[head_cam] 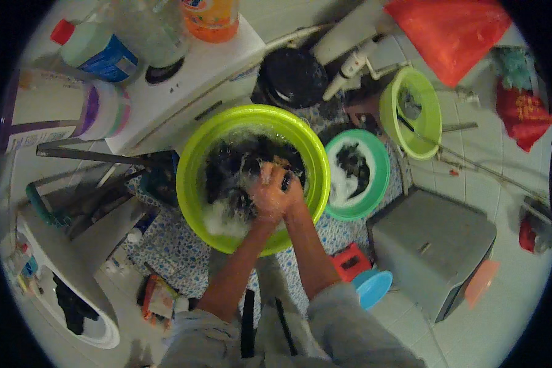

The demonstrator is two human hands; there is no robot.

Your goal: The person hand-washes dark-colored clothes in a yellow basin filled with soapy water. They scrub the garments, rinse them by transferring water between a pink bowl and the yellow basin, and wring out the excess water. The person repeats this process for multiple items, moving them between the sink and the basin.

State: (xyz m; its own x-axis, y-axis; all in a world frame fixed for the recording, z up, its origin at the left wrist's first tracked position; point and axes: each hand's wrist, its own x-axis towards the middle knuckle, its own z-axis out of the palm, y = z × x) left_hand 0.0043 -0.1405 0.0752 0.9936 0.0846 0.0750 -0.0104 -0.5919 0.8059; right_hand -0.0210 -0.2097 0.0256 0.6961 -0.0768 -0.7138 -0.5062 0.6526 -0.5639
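Note:
A large yellow-green plastic basin (184,184) stands in front of me, with foamy water and dark wet cloth (225,161) inside it. Over its right half my left hand (266,197) and my right hand (290,191) are pressed together, fingers closed around a bunch of the dark cloth. A dark bit of it shows between the fingers; the rest of the grip is hidden by the hands. White suds (223,221) float at the near left of the basin. Close on the right is a green basin (381,184) holding suds and another dark cloth (353,165).
A white washbasin (106,317) with black cloth in it is at lower left. Bottles, including an orange one (211,23), stand on a white top (230,50). A grey lidded box (434,234), a small blue basin (372,287) and a tilted yellow-green tub (430,115) are on the right.

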